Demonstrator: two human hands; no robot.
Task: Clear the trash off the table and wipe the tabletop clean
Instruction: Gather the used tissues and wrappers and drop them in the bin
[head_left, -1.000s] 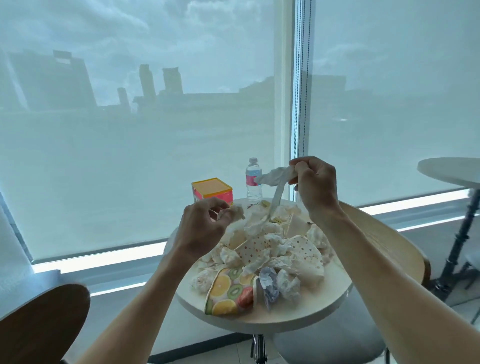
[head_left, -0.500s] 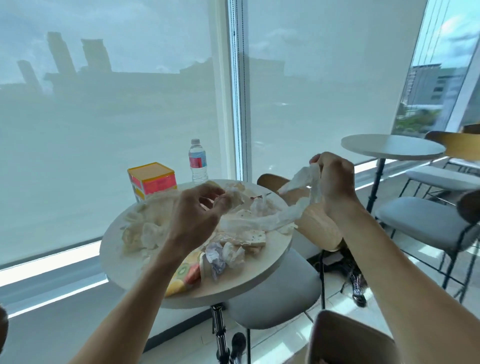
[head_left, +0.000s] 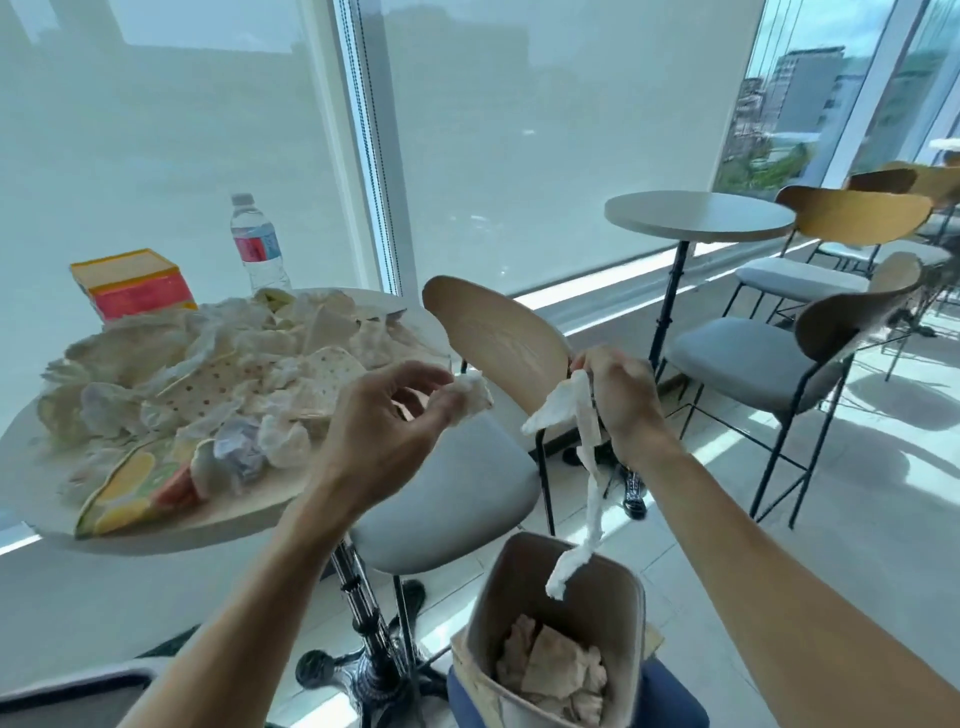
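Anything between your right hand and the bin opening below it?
Head view: only the long twisted tissue strip that the right hand grips; it dangles down, its lower end over the trash bin mouth. Otherwise open air.

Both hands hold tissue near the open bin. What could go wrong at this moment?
1. The long twisted tissue in the right hand dangles with its tip near the rim of the bin; released, it may catch there or fall outside.
2. The small wad pinched by the left hand is not over the bin, so dropping it now would probably miss.
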